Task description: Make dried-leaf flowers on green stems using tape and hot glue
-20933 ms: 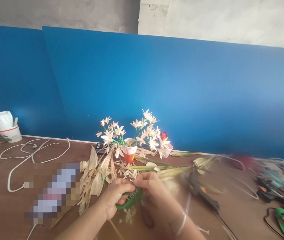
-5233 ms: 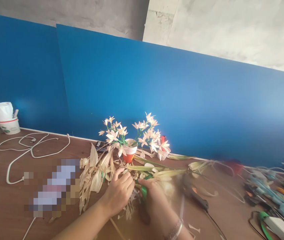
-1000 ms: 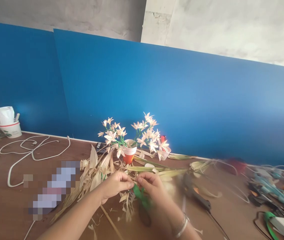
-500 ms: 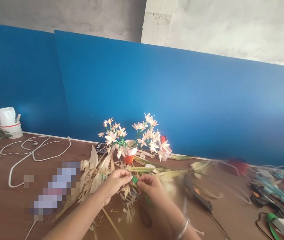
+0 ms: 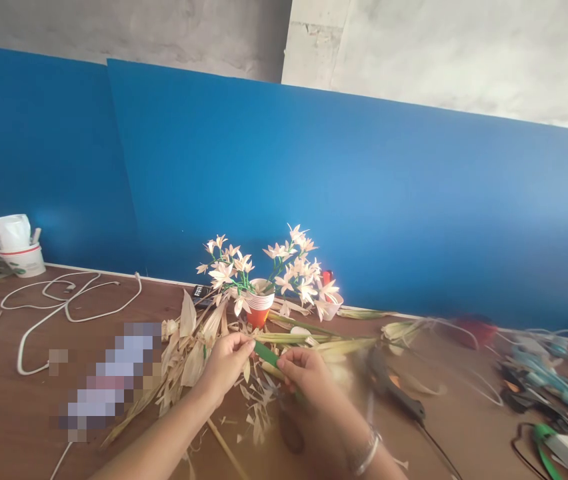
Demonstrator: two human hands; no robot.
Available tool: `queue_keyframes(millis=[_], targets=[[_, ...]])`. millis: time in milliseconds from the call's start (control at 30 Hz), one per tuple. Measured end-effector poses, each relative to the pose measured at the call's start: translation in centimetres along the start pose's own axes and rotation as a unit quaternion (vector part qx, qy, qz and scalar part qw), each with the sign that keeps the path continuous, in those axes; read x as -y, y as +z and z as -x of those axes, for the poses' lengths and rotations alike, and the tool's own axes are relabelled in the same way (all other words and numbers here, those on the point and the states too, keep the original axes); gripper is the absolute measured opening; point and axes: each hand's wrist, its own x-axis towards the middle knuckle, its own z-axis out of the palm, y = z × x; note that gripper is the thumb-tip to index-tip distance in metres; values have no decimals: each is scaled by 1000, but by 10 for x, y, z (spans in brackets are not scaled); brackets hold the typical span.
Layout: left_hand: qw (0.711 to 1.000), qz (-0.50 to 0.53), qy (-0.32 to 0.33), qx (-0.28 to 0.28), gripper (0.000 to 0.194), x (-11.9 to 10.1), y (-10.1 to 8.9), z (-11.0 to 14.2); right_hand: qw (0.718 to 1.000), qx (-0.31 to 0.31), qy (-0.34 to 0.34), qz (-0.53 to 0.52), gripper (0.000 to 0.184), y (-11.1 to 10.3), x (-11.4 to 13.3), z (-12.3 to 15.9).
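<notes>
A strip of green tape [image 5: 267, 354] stretches between my two hands over the middle of the table. My left hand [image 5: 231, 360] pinches its left end between thumb and fingertips. The right end is pinched in my right hand [image 5: 304, 370], whose lower fingers curl out of sight. Just beyond them, pale handmade flowers [image 5: 304, 273] on green stems lean out of an orange-and-white paper cup [image 5: 260, 310]. Dried husks [image 5: 191, 357] lie around and to the left of my left hand. Small cut scraps [image 5: 259, 407] are scattered beneath my hands.
A black glue gun [image 5: 394, 387] with a cord lies right of my right hand. White cables [image 5: 69, 307] and a white tub [image 5: 21, 260] are at the left. Blurred tools [image 5: 554, 387] crowd the right side. A blue panel [image 5: 344, 193] stands along the table's back.
My hands have moved apart, mostly the left hand going left and slightly up. A longer piece of the green tape now shows between them.
</notes>
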Motion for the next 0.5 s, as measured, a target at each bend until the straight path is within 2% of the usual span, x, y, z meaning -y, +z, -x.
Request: queue_keyframes(millis=[133,300,367,433,467,500], targets=[[999,-20,14,-40,30,3,-8,-6,999,-48,-10,6,27,-12,-1,-3],[999,6,1,-44,33,9,-13,-11,974,-161,-99,125,22,-43,-5,-14],[998,41,-31,-30,34,14,-12,-12,935,-234,-149,220,20,-51,-3,-15],[993,94,-70,-22,34,18,-11,-13,869,-291,-195,348,20,-52,4,-10],[988,123,-90,-23,34,19,-10,-13,840,-295,-202,407,21,-50,8,-6],[982,152,-108,-25,34,20,-9,-14,828,-269,-192,453,20,-46,12,0]])
